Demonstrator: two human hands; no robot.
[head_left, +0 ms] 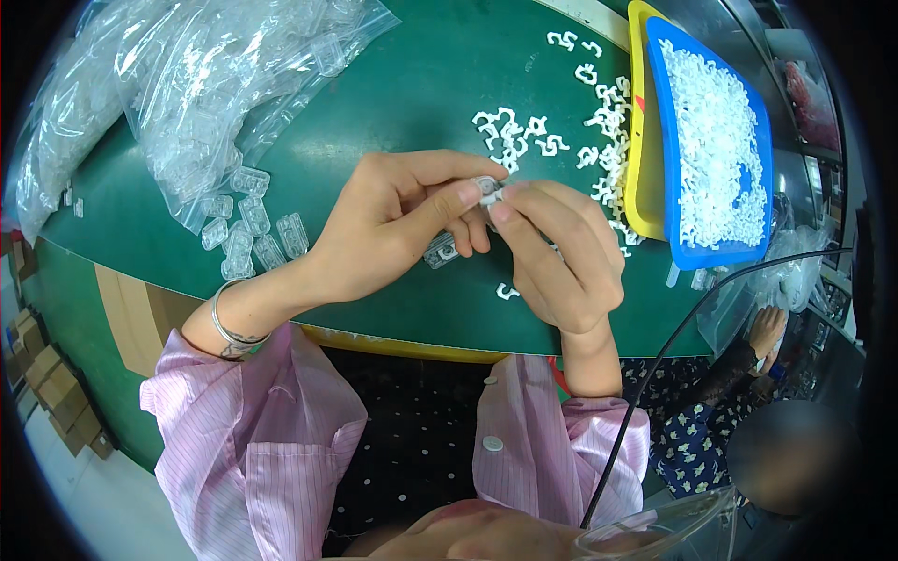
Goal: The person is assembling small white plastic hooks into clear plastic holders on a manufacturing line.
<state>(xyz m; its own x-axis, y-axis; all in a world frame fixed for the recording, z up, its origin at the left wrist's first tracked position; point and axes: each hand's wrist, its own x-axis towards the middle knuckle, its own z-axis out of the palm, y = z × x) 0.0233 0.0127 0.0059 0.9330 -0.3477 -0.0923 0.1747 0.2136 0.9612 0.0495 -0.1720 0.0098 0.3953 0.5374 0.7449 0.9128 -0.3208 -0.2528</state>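
Work surface: a green table [309, 112] with a curved near edge. Bulky clear plastic bags [234, 65] lay at its far left, with loose clear pieces [253, 215] spilled beside them. On the right, a blue tray [711, 259] full of small white parts overlapped a yellow tray [645, 210]; similar white clips [608, 126] were scattered just left of the trays. Room: cartons [61, 383] stood at left near a green floor [136, 425]; a black cable [655, 360] crossed at right, where a co-worker's hand [767, 327] showed.

Specimen: one clear plastic piece [485, 184], small and glossy, held above the table between the two hands, well apart from the trays. A small white part [492, 198] met its lower side; whether it was seated could not be told.

Fingers: left hand [383, 220] pinched the clear piece between thumb and index finger; right hand [566, 262] pinched the white part with thumb and fingertips closed.

Markings: a small red mark showed on the yellow tray; any marking on the held piece was too small to read.
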